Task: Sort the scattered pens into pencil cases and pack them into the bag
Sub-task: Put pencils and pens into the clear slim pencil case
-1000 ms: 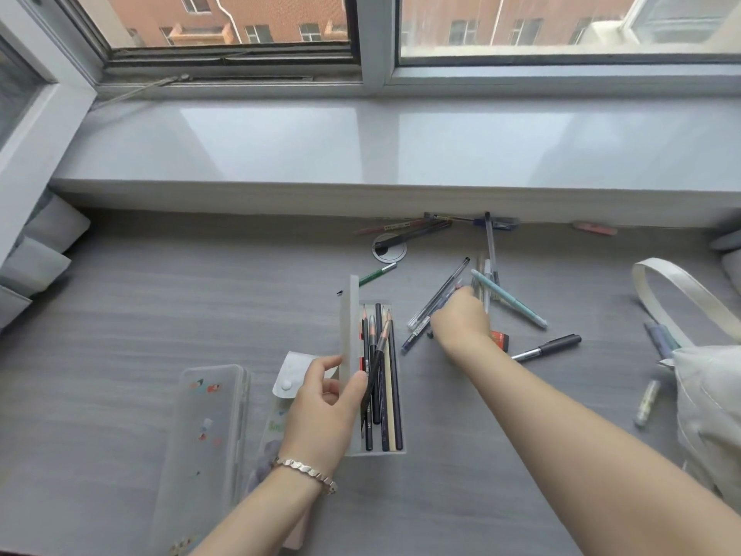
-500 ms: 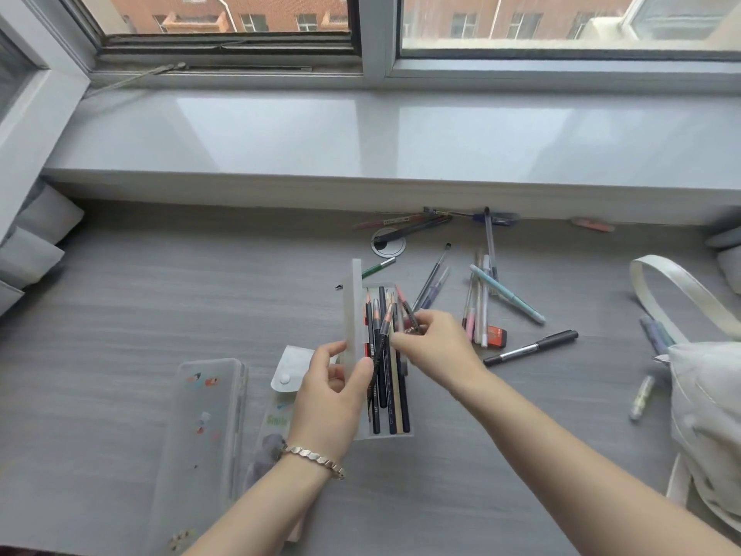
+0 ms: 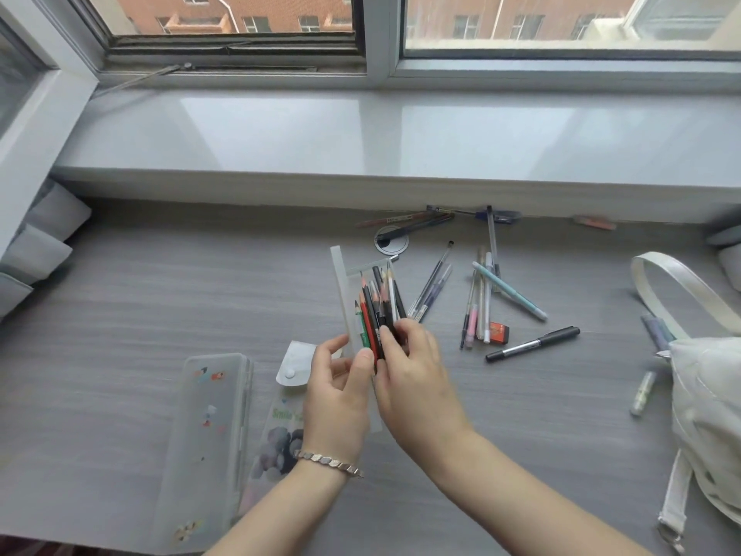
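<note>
Clear plastic, the pencil case (image 3: 340, 274) tilts at centre. The left hand (image 3: 341, 391) is clamped round its near edge and the right hand (image 3: 413, 375) is curled over the pencils (image 3: 375, 311) inside. I worry the bundle fans out and spills if either grip slackens, since the case is open. Loose pens (image 3: 485, 298) lie at 2 o'clock on the table (image 3: 160, 294), the bag (image 3: 709, 395) at 3 o'clock, a second case (image 3: 208, 435) at 8 o'clock. A black marker (image 3: 533, 343) lies between hands and bag.
</note>
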